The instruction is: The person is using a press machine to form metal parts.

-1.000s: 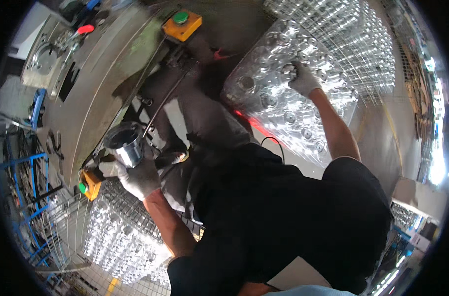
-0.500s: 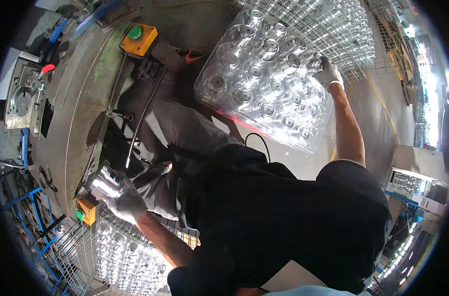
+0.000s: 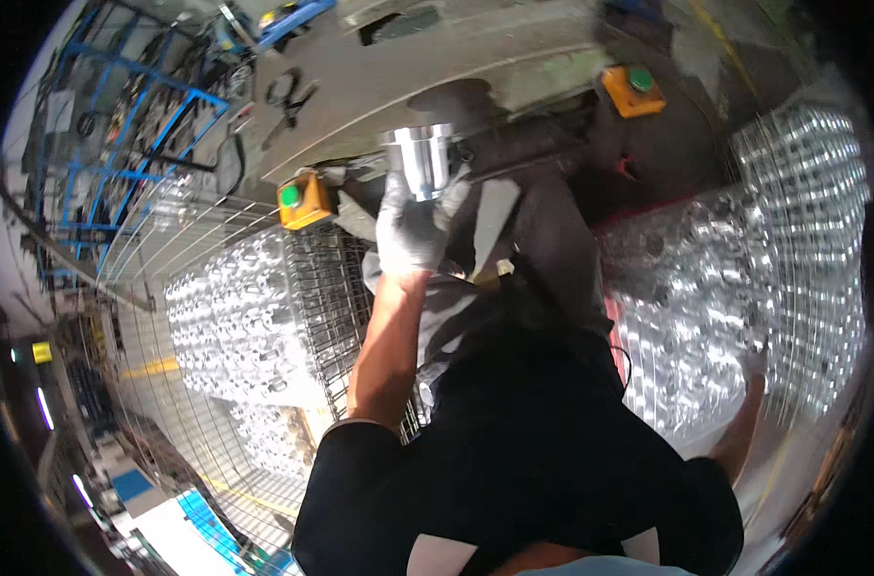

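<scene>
My left hand (image 3: 410, 228), in a white glove, is shut on a shiny metal cylinder (image 3: 424, 159) and holds it up against the edge of the grey machine table (image 3: 475, 67). My right hand (image 3: 752, 365), also gloved, reaches out low on the right and touches a heap of shiny metal parts (image 3: 706, 288). That hand is blurred, so its grip cannot be made out. My dark shirt and grey apron fill the middle of the view.
Two orange button boxes with green buttons sit on the machine's edge, one by my left hand (image 3: 303, 200) and one farther right (image 3: 632, 88). A wire cage of shiny parts (image 3: 235, 317) stands at my left. Blue racking (image 3: 120, 115) rises behind it.
The view has swung left. My left hand has raised the metal cylinder toward the machine table. My right hand has dropped from the top of the right-hand heap to its lower edge.
</scene>
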A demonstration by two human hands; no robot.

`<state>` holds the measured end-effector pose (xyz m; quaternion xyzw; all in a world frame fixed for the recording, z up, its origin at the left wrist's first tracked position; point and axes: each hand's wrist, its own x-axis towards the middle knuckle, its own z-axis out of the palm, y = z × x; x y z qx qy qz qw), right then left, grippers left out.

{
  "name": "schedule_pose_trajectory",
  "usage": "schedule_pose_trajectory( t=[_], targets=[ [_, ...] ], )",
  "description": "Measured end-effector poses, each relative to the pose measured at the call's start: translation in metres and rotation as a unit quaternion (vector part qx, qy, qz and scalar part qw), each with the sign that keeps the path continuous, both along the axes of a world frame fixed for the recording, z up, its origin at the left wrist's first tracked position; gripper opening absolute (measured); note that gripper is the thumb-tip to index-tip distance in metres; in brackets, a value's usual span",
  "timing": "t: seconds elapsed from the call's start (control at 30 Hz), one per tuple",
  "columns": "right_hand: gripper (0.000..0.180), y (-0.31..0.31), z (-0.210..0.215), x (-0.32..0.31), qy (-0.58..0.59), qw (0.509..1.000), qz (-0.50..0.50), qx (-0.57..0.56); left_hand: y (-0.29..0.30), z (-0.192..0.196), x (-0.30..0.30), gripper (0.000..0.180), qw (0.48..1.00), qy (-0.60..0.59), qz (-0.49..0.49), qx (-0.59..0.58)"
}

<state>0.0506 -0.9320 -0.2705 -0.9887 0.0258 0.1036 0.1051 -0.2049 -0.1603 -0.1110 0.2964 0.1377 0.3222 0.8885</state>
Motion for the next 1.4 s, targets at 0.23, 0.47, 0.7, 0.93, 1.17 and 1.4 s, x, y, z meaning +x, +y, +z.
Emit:
schedule_pose_trajectory(
  t=[0.23, 0.47, 0.7, 0.93, 1.17, 1.4],
  targets=[
    [0.059, 0.231, 0.115, 0.038, -0.219, 0.960, 0.109, 0.137, 0.038, 0.030, 0.025, 0.052, 0.992, -0.101, -0.008, -0.081],
    [0.052, 0.508, 0.205, -0.001, -0.124, 0.876, 0.295, 0.361, 0.104, 0.050, 0.081, 0.045, 0.987, -0.144, -0.004, -0.070],
    [0.058, 0.661, 0.252, 0.004, -0.257, 0.798, 0.417, 0.350, 0.145, 0.075, 0.148, 0.047, 0.993, -0.100, 0.034, -0.056],
    [0.051, 0.723, 0.251, 0.024, -0.235, 0.775, 0.443, 0.385, 0.191, 0.049, 0.209, 0.058, 0.863, -0.277, -0.192, -0.377],
    [0.035, 0.773, 0.257, 0.032, -0.318, 0.751, 0.430, 0.387, 0.264, 0.005, 0.256, 0.046, 0.531, -0.413, -0.402, -0.621],
    [0.043, 0.816, 0.263, 0.073, -0.434, 0.717, 0.405, 0.364, 0.218, 0.055, 0.223, 0.047, 0.995, -0.012, -0.066, -0.077]
  ],
)
